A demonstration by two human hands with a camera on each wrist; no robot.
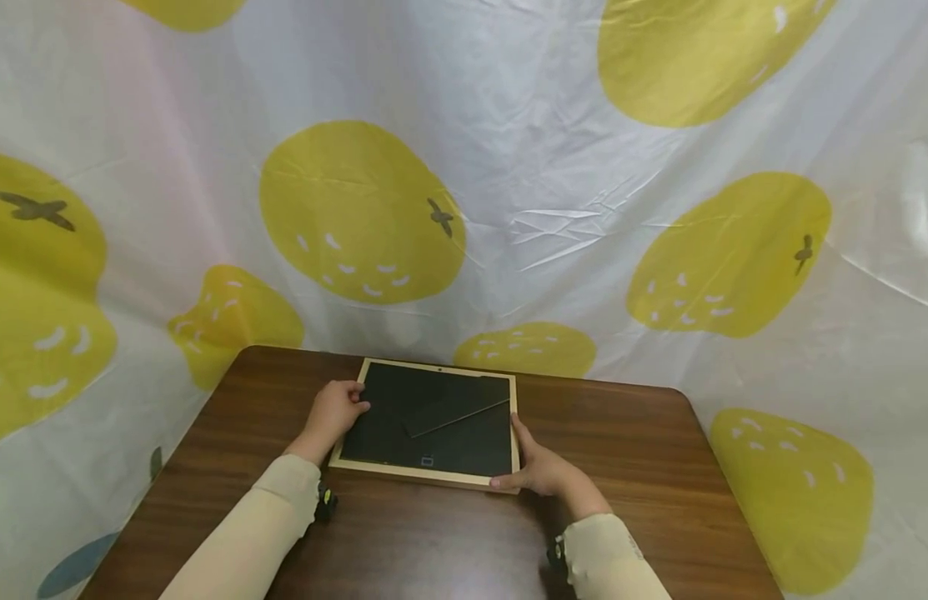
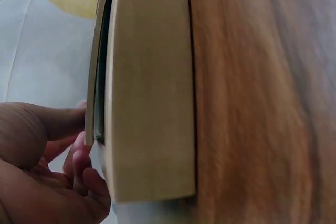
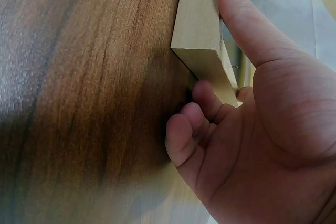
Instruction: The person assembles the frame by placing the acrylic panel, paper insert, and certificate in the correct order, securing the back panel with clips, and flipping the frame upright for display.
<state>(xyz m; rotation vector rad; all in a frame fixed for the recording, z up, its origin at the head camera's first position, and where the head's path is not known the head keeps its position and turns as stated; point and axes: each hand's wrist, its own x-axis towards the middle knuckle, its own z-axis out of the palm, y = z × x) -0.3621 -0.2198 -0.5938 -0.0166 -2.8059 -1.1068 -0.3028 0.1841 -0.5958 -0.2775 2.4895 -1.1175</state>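
A box [image 1: 418, 475] with a pale rim lies flat at the far edge of the desk [image 1: 433, 542], between the far left and far right corners and somewhat nearer the left one. A black panel [image 1: 399, 400] fills its top, with a thin line [image 1: 459, 418] slanting across the right half and a small pale mark [image 1: 427, 460] near the front rim.

The left hand [image 1: 334, 414], at the box's left side, pinches the end of a thin board [image 2: 92, 87] between thumb and fingers, just above the box's side wall. Whether this board bears the black face cannot be told.

The right hand [image 1: 542, 468] grips the box's near right corner, its thumb on the front rim and its forefinger along the right side; the other fingers curl beside the wall, close to the desk.

A white cloth [image 1: 509, 167] printed with yellow fruit hangs beyond the desk.
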